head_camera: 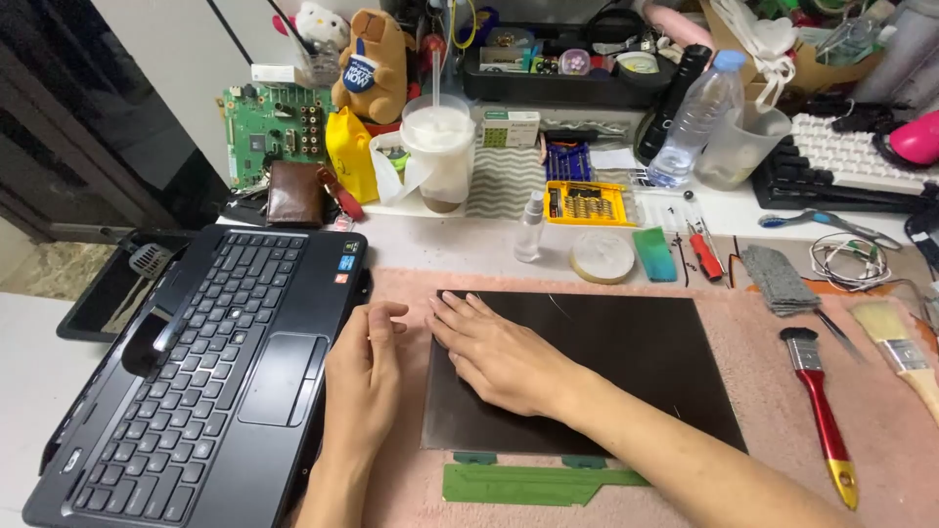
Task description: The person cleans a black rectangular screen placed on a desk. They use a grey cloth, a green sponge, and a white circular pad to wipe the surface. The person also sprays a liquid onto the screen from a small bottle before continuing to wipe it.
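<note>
A dark flat screen panel point(626, 352) lies on a pink towel point(782, 391), with a green circuit strip point(528, 483) at its near edge. My right hand point(494, 352) lies flat on the panel's left part, fingers together and pointing left. My left hand point(364, 376) rests on the towel between the panel and a black laptop base point(210, 372), fingers loosely curled, holding nothing. The laptop base sits at the left with its keyboard facing up.
A red-handled brush point(825, 411) and a wooden-handled brush point(905, 357) lie at the right. Behind the towel are a round white tape roll point(602, 256), a screwdriver point(702, 249), a yellow bit case point(585, 203), a small bottle point(529, 227), a plastic cup point(440, 152) and a water bottle point(696, 117).
</note>
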